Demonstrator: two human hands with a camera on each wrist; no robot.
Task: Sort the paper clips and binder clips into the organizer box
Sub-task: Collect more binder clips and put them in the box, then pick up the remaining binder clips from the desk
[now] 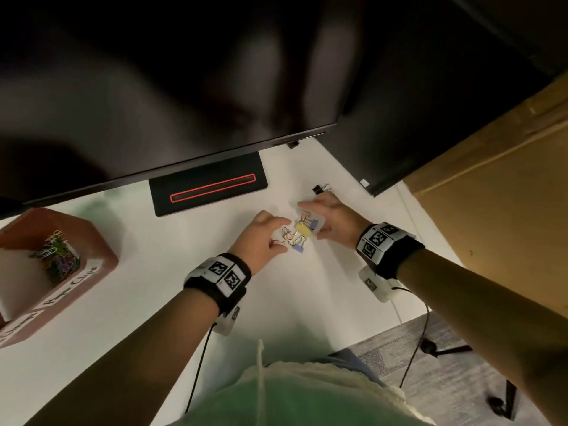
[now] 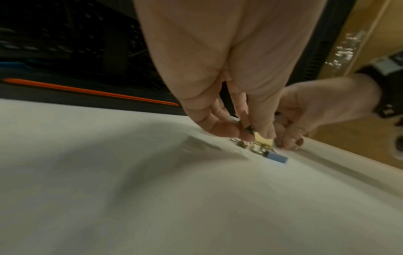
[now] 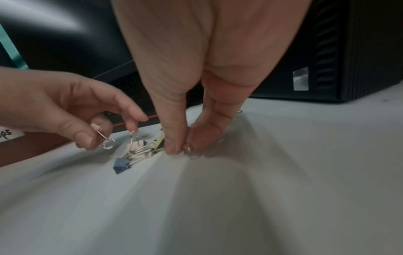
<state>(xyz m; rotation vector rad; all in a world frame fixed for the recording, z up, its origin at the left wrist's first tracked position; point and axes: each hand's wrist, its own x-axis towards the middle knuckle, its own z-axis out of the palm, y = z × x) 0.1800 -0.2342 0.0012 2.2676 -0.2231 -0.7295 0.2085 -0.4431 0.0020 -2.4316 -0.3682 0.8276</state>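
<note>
A small heap of binder clips lies on the white desk (image 1: 276, 302): a yellow one (image 1: 302, 232), a blue one (image 1: 297, 249) at the near side and another blue one (image 1: 314, 223). My left hand (image 1: 281, 238) is at the heap's left side and pinches a pink binder clip (image 3: 96, 127), whose wire handle hangs below the fingers. My right hand (image 3: 185, 146) is on the heap's right side, with thumb and finger pinching a clip's wire handle against the desk. A black binder clip (image 1: 318, 189) lies alone beyond the right hand. The brown organizer box (image 1: 101, 241) at far left holds coloured paper clips (image 1: 57, 253).
A monitor stand (image 1: 209, 189) with a red line stands just behind the heap, under a wide dark monitor (image 1: 153, 87). A black computer tower (image 1: 430, 118) is at the back right, with a cardboard box (image 1: 507, 210) past the desk's right edge.
</note>
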